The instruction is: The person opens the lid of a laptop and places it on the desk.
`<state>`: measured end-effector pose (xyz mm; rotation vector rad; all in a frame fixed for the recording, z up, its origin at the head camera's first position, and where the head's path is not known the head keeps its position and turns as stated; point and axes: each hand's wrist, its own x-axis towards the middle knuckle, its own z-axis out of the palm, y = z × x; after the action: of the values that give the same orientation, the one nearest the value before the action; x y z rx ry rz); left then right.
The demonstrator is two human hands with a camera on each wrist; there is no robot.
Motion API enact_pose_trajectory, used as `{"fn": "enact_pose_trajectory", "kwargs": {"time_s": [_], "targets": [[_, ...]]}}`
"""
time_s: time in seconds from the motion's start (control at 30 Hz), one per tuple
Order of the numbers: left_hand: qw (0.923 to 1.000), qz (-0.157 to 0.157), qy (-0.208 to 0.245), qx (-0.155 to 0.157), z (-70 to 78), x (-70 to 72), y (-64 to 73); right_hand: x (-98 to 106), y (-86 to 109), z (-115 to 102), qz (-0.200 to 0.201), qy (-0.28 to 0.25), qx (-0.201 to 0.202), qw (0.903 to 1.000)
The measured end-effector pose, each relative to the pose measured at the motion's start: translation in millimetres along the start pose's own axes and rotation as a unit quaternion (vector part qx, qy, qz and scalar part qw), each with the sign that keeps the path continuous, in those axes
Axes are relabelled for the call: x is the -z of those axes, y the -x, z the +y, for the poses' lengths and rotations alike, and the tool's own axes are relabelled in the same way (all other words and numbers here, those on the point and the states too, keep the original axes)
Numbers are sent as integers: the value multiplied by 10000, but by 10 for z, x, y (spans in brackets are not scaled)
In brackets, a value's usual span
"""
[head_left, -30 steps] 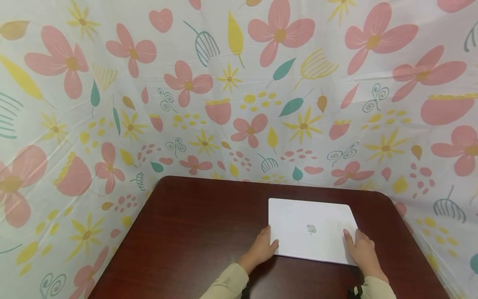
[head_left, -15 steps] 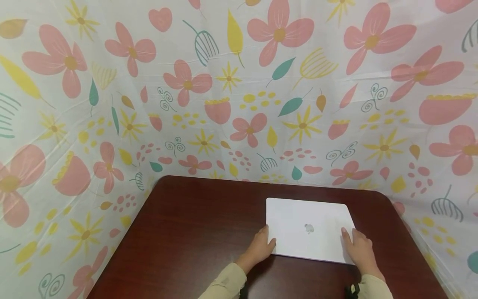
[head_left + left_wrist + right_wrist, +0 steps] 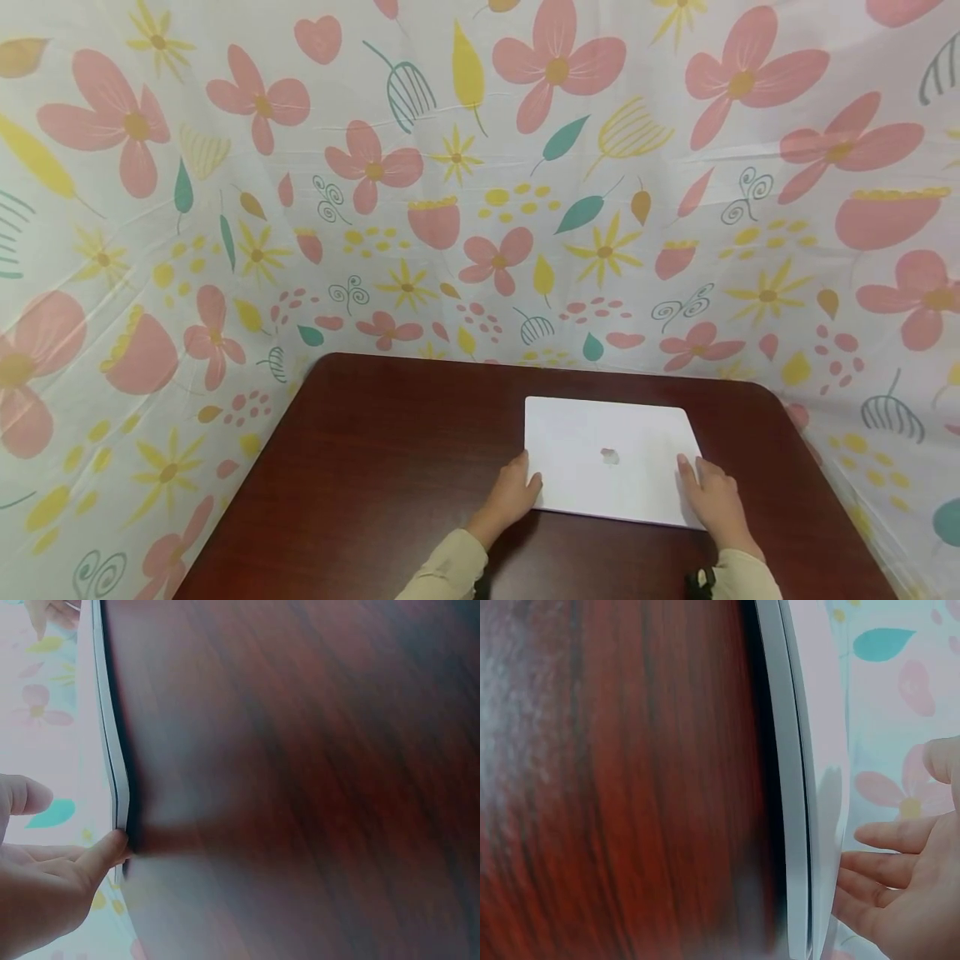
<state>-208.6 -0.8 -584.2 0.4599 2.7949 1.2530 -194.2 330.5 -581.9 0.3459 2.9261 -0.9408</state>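
A closed silver laptop (image 3: pixel 613 473) with an apple logo on its lid lies on the dark brown table, right of the middle. At its left side is my left hand (image 3: pixel 508 493); in the left wrist view, a finger (image 3: pixel 105 851) touches the edge near the front corner, while the thumb stands out over the lid. My right hand (image 3: pixel 716 498) is at the opposite side. The right wrist view has its fingers (image 3: pixel 889 866) fairly straight, tips right at the laptop's side edge (image 3: pixel 796 787), thumb held apart. Part of each hand's fingers is hidden in the head view.
The wooden table (image 3: pixel 390 467) has rounded far corners and extends widely to the left of the laptop. A white cloth (image 3: pixel 450 167) printed with flowers and leaves hangs behind the table and along both sides. Light sleeves cover both forearms.
The laptop has shifted slightly left on the table, and both hands have moved left along with it. The whole head view has also drifted a little.
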Motion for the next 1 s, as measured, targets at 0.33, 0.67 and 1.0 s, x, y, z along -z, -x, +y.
{"fn": "enact_pose_trajectory", "kwargs": {"time_s": [0.33, 0.67, 1.0], "targets": [[9991, 366, 212, -39, -35, 118, 10, -5, 24, -106, -136, -97, 19, 9999], [9971, 650, 375, 111, -190, 206, 24, -78, 99, -220, -157, -246, 205, 9994], [9956, 723, 521, 285, -303, 339, 87, -178, 144, -336, -77, -204, 495, 9985]]}}
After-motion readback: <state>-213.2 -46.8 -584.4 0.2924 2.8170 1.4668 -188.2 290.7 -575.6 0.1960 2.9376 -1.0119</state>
